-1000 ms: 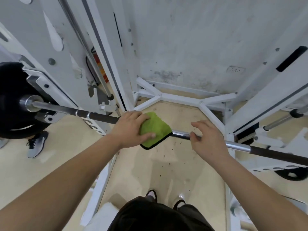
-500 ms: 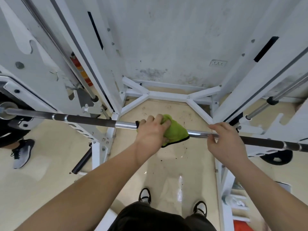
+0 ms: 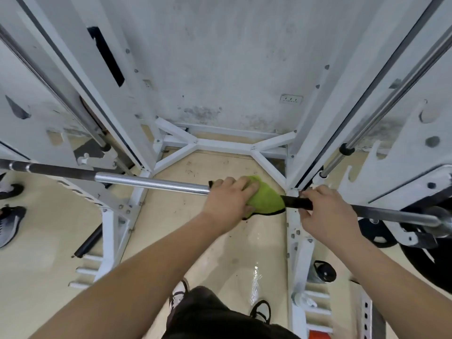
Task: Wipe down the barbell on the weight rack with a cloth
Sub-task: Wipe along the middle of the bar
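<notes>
A long barbell (image 3: 151,183) lies across the white weight rack (image 3: 115,211), chrome at the middle and dark towards both ends. My left hand (image 3: 228,200) grips a lime-green cloth (image 3: 265,198) wrapped round the bar right of its middle. Close beside it on the right, my right hand (image 3: 326,210) grips the bare dark part of the bar. The bar under the cloth and under both hands is hidden.
Black weight plates (image 3: 428,255) hang at the bar's right end. White uprights (image 3: 318,143) and a floor brace (image 3: 225,144) stand ahead against a grey wall. Another person's shoes (image 3: 9,223) are at the left edge. A dark bottle (image 3: 322,271) sits by the right rack foot. My own feet stand below.
My left hand has slid the cloth rightwards along the bar, from the chrome middle to the dark section next to my right hand. My view has also shifted right.
</notes>
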Demonstrator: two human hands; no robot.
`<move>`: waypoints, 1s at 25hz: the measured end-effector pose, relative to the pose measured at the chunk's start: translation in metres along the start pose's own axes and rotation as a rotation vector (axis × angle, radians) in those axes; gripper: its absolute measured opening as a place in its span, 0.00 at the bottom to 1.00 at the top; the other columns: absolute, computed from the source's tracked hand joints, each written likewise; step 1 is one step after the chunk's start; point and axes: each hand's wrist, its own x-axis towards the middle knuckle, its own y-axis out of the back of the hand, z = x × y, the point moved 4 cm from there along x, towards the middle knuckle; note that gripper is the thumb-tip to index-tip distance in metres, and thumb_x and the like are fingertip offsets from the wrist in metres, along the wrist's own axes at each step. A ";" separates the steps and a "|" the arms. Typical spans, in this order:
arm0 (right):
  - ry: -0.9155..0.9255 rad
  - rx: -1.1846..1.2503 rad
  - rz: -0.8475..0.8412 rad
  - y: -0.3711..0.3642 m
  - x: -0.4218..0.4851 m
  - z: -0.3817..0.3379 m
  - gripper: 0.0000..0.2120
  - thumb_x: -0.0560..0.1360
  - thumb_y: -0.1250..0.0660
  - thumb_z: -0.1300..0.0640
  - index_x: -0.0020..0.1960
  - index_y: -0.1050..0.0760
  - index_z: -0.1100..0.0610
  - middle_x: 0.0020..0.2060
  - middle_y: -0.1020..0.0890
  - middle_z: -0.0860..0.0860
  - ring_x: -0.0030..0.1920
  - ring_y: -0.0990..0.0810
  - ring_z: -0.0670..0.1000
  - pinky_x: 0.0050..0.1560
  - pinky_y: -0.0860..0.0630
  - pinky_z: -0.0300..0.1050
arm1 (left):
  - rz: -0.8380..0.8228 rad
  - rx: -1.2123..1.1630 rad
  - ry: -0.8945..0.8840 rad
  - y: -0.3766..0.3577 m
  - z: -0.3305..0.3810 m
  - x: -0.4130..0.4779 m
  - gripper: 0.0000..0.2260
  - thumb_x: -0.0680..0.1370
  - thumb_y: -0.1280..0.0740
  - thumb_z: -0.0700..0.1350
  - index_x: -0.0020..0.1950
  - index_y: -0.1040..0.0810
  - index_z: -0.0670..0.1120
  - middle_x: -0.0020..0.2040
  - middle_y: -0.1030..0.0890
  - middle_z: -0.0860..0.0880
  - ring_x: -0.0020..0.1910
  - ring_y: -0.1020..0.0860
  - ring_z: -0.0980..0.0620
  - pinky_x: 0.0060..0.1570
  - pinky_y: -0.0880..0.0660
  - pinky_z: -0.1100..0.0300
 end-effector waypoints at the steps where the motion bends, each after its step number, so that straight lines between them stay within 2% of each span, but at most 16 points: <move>1: 0.010 -0.022 -0.012 0.003 0.000 0.010 0.13 0.74 0.31 0.51 0.58 0.19 0.51 0.48 0.23 0.48 0.53 0.25 0.54 0.41 0.24 0.48 | 0.002 -0.017 0.026 0.004 -0.011 -0.006 0.26 0.80 0.36 0.59 0.78 0.34 0.55 0.73 0.27 0.51 0.62 0.25 0.42 0.61 0.28 0.46; 5: 0.047 -0.060 -0.063 0.008 0.006 0.030 0.09 0.78 0.34 0.48 0.54 0.17 0.47 0.42 0.25 0.46 0.46 0.28 0.49 0.34 0.34 0.44 | 0.020 -0.029 0.200 0.014 -0.052 -0.027 0.24 0.81 0.35 0.58 0.76 0.30 0.57 0.74 0.26 0.54 0.66 0.26 0.42 0.64 0.28 0.45; 9: 0.006 -0.017 0.008 0.011 0.010 0.036 0.06 0.77 0.32 0.50 0.49 0.16 0.44 0.40 0.22 0.46 0.47 0.23 0.51 0.35 0.30 0.44 | 0.081 -0.035 0.067 -0.005 0.045 0.009 0.23 0.76 0.30 0.55 0.71 0.24 0.52 0.68 0.21 0.47 0.56 0.21 0.37 0.56 0.24 0.43; 11: -0.016 0.038 0.059 0.010 0.008 0.040 0.08 0.74 0.31 0.54 0.47 0.15 0.44 0.39 0.21 0.46 0.46 0.21 0.51 0.34 0.28 0.43 | 0.062 -0.048 0.005 -0.014 0.085 0.027 0.23 0.78 0.31 0.56 0.72 0.25 0.52 0.70 0.22 0.48 0.58 0.21 0.39 0.59 0.25 0.44; 14: -0.044 0.088 0.058 0.012 0.010 0.044 0.04 0.74 0.29 0.48 0.47 0.16 0.42 0.40 0.20 0.44 0.47 0.21 0.49 0.36 0.30 0.43 | 0.011 -0.129 -0.092 -0.001 0.065 0.025 0.22 0.81 0.33 0.54 0.75 0.28 0.54 0.74 0.25 0.52 0.61 0.22 0.43 0.59 0.24 0.47; 16: -0.044 0.096 0.038 0.011 0.010 0.046 0.05 0.74 0.29 0.44 0.47 0.17 0.41 0.40 0.21 0.43 0.46 0.23 0.48 0.35 0.33 0.43 | -0.006 -0.134 -0.017 0.009 0.040 0.018 0.20 0.82 0.34 0.52 0.75 0.28 0.55 0.73 0.25 0.55 0.62 0.22 0.45 0.57 0.23 0.49; 18: -0.048 0.125 0.047 0.009 0.006 0.049 0.05 0.75 0.30 0.44 0.48 0.16 0.41 0.41 0.21 0.43 0.47 0.23 0.48 0.37 0.30 0.44 | 0.007 -0.055 0.091 0.013 0.049 0.020 0.18 0.80 0.33 0.51 0.70 0.25 0.55 0.66 0.21 0.55 0.58 0.21 0.45 0.52 0.22 0.51; 20: -0.046 0.142 0.044 0.009 0.005 0.048 0.05 0.75 0.30 0.47 0.49 0.16 0.40 0.42 0.19 0.43 0.49 0.21 0.48 0.40 0.24 0.46 | -0.030 -0.012 0.083 0.010 0.085 0.038 0.15 0.79 0.33 0.49 0.66 0.25 0.54 0.61 0.20 0.54 0.53 0.21 0.44 0.47 0.23 0.51; 23: -0.034 0.180 -0.094 0.019 0.012 0.058 0.13 0.76 0.33 0.53 0.56 0.18 0.38 0.49 0.16 0.41 0.54 0.19 0.50 0.48 0.21 0.48 | -0.014 -0.146 0.005 0.007 0.099 0.046 0.18 0.80 0.33 0.46 0.70 0.25 0.57 0.66 0.21 0.57 0.55 0.21 0.46 0.51 0.25 0.52; 25: -0.011 0.101 -0.135 0.026 0.016 0.076 0.12 0.76 0.34 0.53 0.57 0.19 0.43 0.50 0.17 0.44 0.54 0.20 0.51 0.48 0.21 0.48 | -0.020 -0.236 0.010 0.013 0.075 0.030 0.18 0.80 0.33 0.45 0.70 0.23 0.58 0.64 0.19 0.58 0.56 0.21 0.49 0.51 0.25 0.57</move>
